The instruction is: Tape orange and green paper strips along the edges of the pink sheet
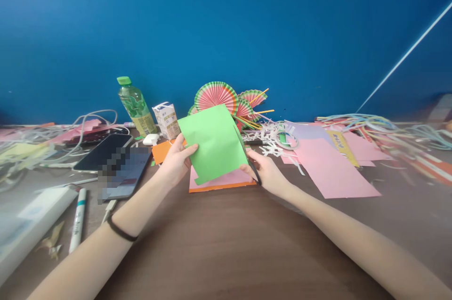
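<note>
A sheet of green paper (216,142) is held up in front of me, tilted. My left hand (176,161) pinches its left edge between thumb and fingers. At the sheet's right edge, my right hand (264,170) is closed around the dark handles of scissors (254,173). Their blades lie along that edge, mostly hidden by the paper. Beneath the green sheet, pink paper (226,180) with an orange strip along its front edge lies on the table (226,243).
Behind stand folded paper fans (216,97), a small carton (165,120) and a green-capped bottle (136,107). At left lie two phones (104,153) and a marker (77,220). At right are pink sheets (332,168), a yellow ruler (342,147), a tape roll (286,140) and paper scraps.
</note>
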The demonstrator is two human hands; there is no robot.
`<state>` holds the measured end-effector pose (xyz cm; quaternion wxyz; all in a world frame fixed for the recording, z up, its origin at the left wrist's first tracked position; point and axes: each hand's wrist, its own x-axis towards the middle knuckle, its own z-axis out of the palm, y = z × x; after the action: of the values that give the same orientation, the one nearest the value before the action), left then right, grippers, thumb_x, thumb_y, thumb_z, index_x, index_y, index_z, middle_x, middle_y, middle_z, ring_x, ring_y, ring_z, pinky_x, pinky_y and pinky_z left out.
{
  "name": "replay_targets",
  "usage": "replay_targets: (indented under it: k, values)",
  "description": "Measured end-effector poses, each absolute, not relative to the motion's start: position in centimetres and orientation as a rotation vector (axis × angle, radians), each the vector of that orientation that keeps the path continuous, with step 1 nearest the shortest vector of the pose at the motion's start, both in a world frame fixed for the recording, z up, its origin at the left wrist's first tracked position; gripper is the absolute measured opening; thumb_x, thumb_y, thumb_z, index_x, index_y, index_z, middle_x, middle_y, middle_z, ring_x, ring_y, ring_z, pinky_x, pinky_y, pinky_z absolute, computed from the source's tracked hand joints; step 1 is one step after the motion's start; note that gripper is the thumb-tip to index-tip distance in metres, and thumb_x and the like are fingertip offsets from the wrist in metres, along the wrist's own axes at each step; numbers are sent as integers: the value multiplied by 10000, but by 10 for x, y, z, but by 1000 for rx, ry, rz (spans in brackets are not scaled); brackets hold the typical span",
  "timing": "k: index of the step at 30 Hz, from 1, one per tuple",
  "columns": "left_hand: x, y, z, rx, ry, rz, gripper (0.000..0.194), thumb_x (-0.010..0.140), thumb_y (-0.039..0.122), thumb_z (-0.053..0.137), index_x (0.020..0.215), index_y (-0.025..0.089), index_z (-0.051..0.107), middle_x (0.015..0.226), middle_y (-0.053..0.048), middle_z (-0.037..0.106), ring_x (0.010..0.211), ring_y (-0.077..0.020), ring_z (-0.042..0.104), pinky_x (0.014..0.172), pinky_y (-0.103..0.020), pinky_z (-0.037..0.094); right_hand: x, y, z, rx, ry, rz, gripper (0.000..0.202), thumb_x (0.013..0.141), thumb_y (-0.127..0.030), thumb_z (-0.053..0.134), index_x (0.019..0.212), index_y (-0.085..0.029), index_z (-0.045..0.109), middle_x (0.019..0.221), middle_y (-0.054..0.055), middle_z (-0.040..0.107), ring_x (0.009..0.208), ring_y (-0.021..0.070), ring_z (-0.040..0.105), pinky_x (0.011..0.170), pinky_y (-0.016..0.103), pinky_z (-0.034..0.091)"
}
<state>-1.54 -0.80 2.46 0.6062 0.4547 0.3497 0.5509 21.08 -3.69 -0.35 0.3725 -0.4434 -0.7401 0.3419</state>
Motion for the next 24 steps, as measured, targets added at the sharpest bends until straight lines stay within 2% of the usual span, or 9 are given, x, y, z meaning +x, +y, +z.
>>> replay_targets:
  k: [16,24]
  values:
    - [-16,-7,20,1077,803,1255,492,712,142,609,1165,258,452,1135,-39,592,932,-194,605,762,-304,525,210,-37,-5,-1177,-1892,800,292,755,-473,533,774,-189,465,555,-47,422,470,99,426,461,223,341]
    - [-17,-5,18,1101,809,1261,555,696,162,629,1200,273,424,1166,-45,573,981,-212,586,803,-333,514,208,-39,-2,-1136,-1796,1021,274,734,-451,563,789,-199,469,600,-51,444,416,109,512,430,234,385]
